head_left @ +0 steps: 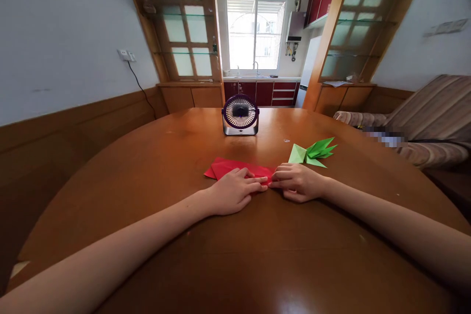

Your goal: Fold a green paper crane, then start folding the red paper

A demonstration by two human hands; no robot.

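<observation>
A folded sheet of red paper (224,167) lies on the table in front of me, its left end showing layered, pointed corners. My left hand (235,190) rests on its near side, fingers stretched out and pressing it down. At the paper's right end, the bent fingers of my right hand (297,182) pinch the edge, close to my left fingertips. Both hands hide much of the near edge. Just beyond my right hand sits a green folded-paper piece (319,149) with several pointed leaves and a paler green square part.
A small dark desk fan (240,112) stands toward the far side of the round wooden table (147,171). To the right is a striped armchair (430,113). Glass-shelved cabinets (187,19) frame a kitchen with a window (255,34).
</observation>
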